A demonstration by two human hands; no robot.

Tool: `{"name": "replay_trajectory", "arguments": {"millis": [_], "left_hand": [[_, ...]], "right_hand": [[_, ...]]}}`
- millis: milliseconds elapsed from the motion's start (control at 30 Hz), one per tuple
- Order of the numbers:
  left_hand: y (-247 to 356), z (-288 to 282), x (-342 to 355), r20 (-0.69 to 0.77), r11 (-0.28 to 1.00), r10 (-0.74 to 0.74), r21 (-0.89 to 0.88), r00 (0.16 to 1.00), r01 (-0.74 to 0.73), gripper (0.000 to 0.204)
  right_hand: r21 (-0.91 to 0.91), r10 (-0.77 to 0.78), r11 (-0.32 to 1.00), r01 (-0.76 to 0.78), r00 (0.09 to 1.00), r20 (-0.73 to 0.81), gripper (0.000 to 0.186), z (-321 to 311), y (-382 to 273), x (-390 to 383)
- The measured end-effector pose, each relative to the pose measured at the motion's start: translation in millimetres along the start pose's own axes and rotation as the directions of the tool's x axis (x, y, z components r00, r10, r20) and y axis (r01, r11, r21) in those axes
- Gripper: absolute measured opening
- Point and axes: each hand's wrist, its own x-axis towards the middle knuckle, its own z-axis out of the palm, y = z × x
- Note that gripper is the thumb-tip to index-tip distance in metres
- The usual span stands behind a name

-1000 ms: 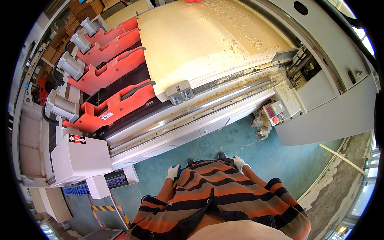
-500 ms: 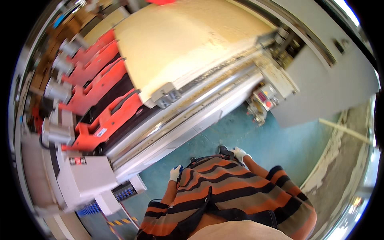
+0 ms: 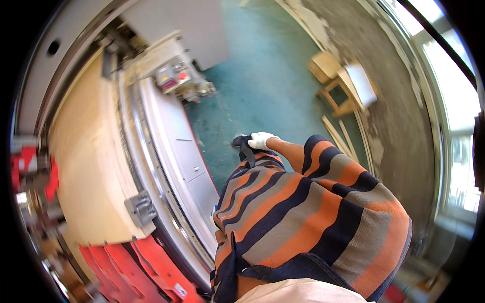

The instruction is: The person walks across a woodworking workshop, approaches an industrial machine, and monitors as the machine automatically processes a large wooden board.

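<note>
My right hand [image 3: 260,141], in a white glove, hangs beside my dark shoe [image 3: 241,141] as seen from above. Its fingers are blurred and partly turned away, so I cannot make out whether it holds anything. Of my left hand [image 3: 213,214] only a sliver of white and blue glove shows past the striped shirt [image 3: 303,202]; the fingers are hidden. That hand is nearest the light side panel [image 3: 194,166] of a large machine. A big board [image 3: 91,166] lies on the machine, with a metal clamp block [image 3: 142,208] at its edge.
Red machine arms [image 3: 161,265] stand at the lower left. A control box with a red button [image 3: 174,77] sticks out at the machine's far end. Ahead is green floor [image 3: 262,65]. To the right are a wooden stool [image 3: 343,88], wood strips [image 3: 337,135] and windows [image 3: 457,126].
My view and body have turned to the right; the machine has swung to the left side, and the stool and windows have come into view. My left hand has become mostly hidden.
</note>
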Motion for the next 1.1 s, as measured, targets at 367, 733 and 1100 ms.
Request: {"name": "replay_trajectory", "arguments": {"millis": [367, 733, 1100], "left_hand": [[28, 21, -6, 0.186, 0.869, -0.075, 0.494, 0.980, -0.027, 0.028], [-2, 89, -17, 0.274, 0.797, -0.072, 0.594, 0.959, -0.110, 0.034], [-86, 138, -41, 0.270, 0.809, -0.126, 0.585, 0.955, -0.059, 0.026]], "right_hand": [[0.517, 0.260, 0.823, -0.236, 0.965, 0.027, 0.043, 204, 187, -179], [0.358, 0.222, 0.916, -0.180, 0.972, -0.079, 0.025, 263, 275, -206], [0.574, 0.368, 0.778, -0.255, 0.926, -0.088, 0.038, 176, 396, -201]]}}
